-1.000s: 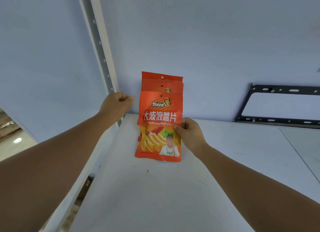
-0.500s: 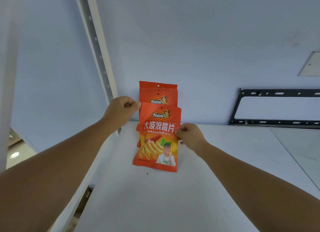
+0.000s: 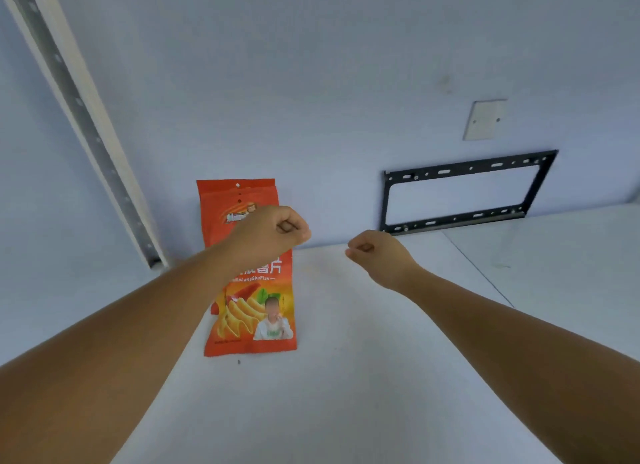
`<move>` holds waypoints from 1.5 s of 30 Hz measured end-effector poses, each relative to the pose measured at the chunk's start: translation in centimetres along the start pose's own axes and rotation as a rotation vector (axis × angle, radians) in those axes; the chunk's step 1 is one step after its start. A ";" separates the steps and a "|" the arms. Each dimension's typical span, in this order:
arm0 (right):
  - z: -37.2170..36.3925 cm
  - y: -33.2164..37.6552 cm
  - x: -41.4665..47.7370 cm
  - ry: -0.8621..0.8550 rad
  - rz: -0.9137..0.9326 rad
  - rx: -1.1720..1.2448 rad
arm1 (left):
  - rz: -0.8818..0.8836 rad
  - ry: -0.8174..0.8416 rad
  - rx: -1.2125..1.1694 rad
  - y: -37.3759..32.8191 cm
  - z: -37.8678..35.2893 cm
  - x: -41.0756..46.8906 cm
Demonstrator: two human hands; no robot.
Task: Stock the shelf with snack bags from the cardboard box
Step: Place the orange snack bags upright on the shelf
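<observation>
Head view: the flat white shelf board (image 3: 346, 411) carries a stack of orange foil snack bags (image 3: 254, 321) at its left end, leaning back on the pale blue wall (image 3: 311, 82). The left hand (image 3: 273, 233) is clenched and empty in front of the stack's upper half. The right hand (image 3: 377, 254) is clenched and empty, apart from the bags. Step: placement looks done, hands clearing. Next: fetch more from the cardboard box, which is not in view. Versus 0.5 s ago: the right hand no longer pinches the front bag's edge, the left is off the top corner, and the stack stands unaided.
</observation>
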State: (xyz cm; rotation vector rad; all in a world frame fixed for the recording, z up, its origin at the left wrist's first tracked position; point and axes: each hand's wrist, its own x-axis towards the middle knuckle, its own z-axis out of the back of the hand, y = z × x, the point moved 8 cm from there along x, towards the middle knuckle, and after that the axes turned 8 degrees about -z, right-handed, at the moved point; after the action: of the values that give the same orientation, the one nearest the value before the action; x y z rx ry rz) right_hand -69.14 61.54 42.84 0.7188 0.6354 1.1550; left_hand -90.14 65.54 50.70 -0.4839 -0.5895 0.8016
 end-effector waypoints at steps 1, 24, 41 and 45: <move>1.4 -0.7 -0.6 -0.017 -0.001 0.000 | -0.010 0.035 -0.014 -0.9 -1.4 0.7; 38.4 -37.8 -31.8 -0.427 -0.444 -0.008 | -0.453 0.735 -0.152 -42.3 -46.0 2.4; 49.7 -58.9 -53.3 -0.615 -0.881 0.104 | -0.726 1.157 -0.195 -64.0 -72.8 -4.9; 52.0 -63.5 -55.4 -0.630 -1.025 0.146 | -0.747 1.239 -0.192 -66.8 -79.1 -3.6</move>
State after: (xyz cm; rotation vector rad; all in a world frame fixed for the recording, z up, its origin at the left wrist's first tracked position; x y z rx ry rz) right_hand -8.29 -15.49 29.94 0.6889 0.4409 -0.0773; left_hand -6.00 8.27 31.62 -0.7558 0.3330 -0.3336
